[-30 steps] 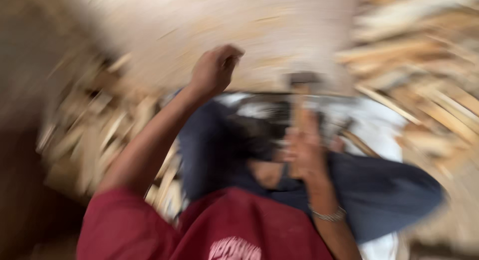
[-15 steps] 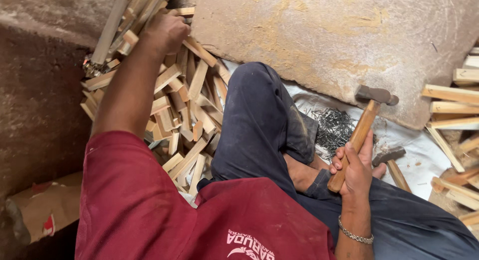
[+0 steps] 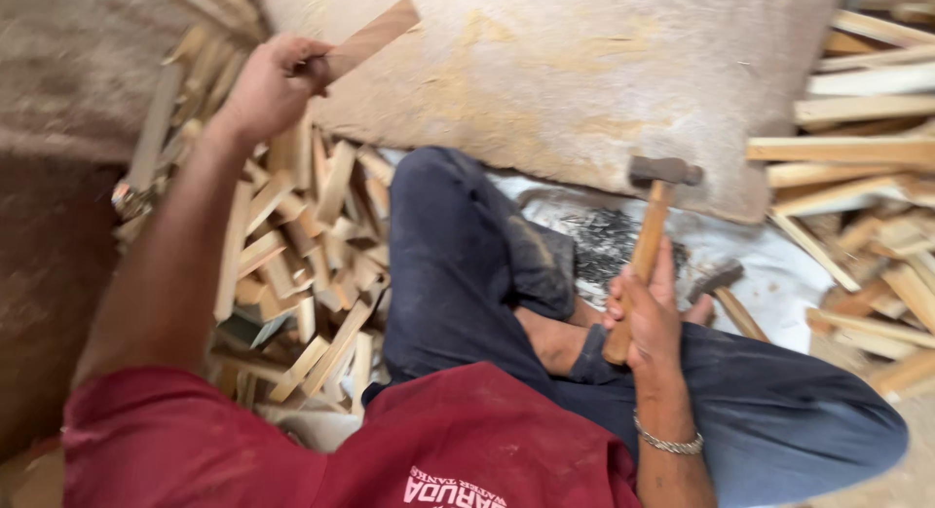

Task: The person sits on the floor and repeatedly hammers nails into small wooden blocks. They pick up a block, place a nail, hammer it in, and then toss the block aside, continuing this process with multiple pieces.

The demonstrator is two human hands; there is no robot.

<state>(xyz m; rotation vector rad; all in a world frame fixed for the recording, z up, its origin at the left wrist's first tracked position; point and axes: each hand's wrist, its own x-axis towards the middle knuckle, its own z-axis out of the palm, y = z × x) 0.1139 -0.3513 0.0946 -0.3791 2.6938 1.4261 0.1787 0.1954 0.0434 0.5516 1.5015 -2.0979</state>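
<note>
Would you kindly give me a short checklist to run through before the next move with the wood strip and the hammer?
1. Left hand grips the flat brown wood strip: ok.
2. Right hand closed round the wooden-handled hammer: ok.
3. Hammer head up, away from the legs: ok.
4. Bare space on the large pale stone slab: ok.
5. Pile of dark nails close to the right hand: ok.
6. Strip free of cracks: cannot tell, blurred.

The left arm stretches out toward eleven o'clock, elbow nearly straight, and the left hand [image 3: 268, 84] is curled tight — fingers pinched closed, knuckles up. The right hand [image 3: 648, 318] sits low at about four o'clock, forearm bent back toward the body, fist wrapped closed — thumb on top.
</note>
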